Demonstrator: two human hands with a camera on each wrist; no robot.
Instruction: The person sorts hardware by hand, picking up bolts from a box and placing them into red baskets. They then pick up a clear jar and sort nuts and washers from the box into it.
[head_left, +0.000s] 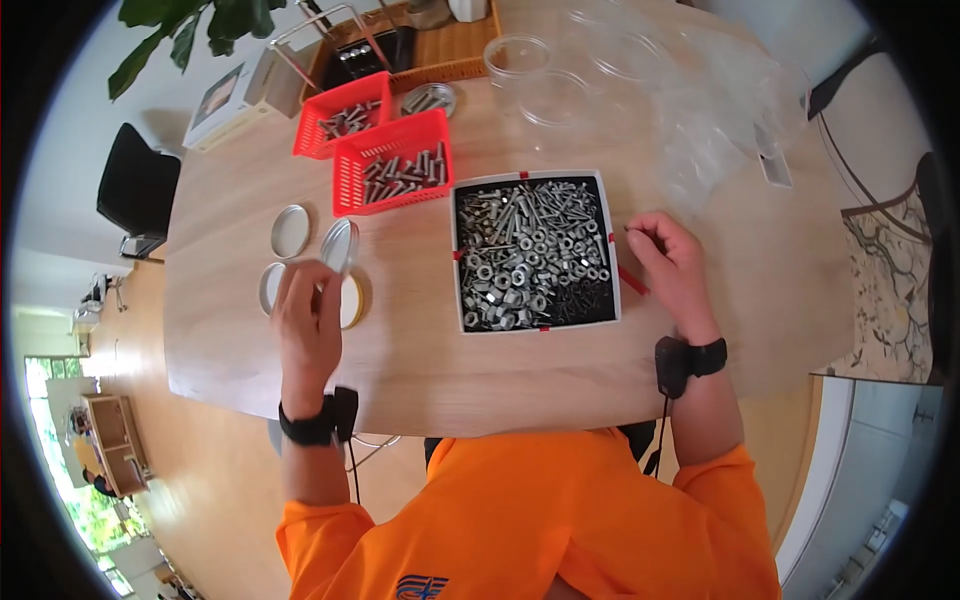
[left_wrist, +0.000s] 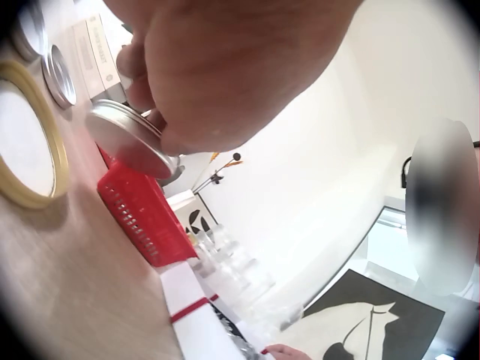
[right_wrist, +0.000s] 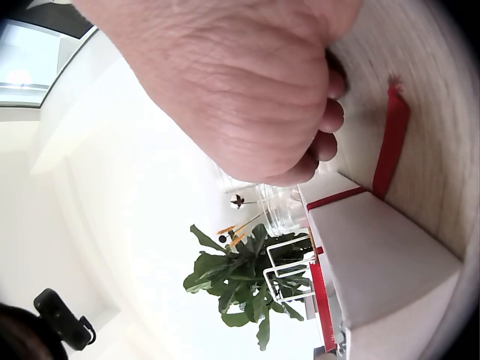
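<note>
My left hand (head_left: 308,310) grips a shallow round metal tin (left_wrist: 127,142) by its edge, tilted above the table at the left. Below and around that hand lie a round metal lid (head_left: 291,231), another round metal piece (head_left: 268,288) and a yellow-rimmed round lid (head_left: 351,302). Just right of the white box (head_left: 541,331), my right hand (head_left: 672,258) has its fingers curled, with a small dark piece (head_left: 630,229) at the thumb and fingertips. Nuts (head_left: 520,275), bolts and black screws (head_left: 580,300) fill the box. The right wrist view hides the fingertips.
Two red baskets (head_left: 345,190) of bolts stand behind the lids, beside a small tin (head_left: 430,98) of bolts. Clear plastic cups (head_left: 517,58) and plastic bags (head_left: 700,110) lie at the back right. A red ribbon (right_wrist: 391,139) extends from the box. A wooden tray (head_left: 450,70) stands at the back.
</note>
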